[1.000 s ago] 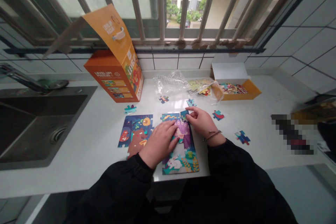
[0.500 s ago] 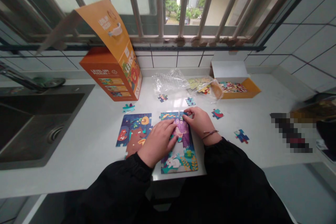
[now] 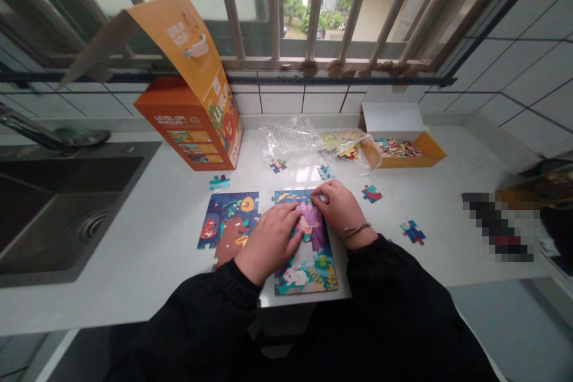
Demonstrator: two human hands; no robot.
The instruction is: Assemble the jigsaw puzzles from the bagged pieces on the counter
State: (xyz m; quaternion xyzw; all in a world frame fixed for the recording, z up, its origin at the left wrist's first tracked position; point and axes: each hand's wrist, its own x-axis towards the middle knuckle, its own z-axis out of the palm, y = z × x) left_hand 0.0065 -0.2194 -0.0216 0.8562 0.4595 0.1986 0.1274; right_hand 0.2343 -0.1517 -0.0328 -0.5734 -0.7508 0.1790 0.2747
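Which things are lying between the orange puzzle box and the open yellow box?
In the head view, crumpled clear plastic and a heap of puzzle pieces, partly covered by plastic, lie between the orange puzzle box and the open yellow box.

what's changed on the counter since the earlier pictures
The blue piece under the right hand's fingers has gone down from sitting askew to lying about in line with the rabbit puzzle's top edge. Those fingers still touch it. The left hand stayed on the same puzzle; the bear puzzle and loose pieces stayed put.
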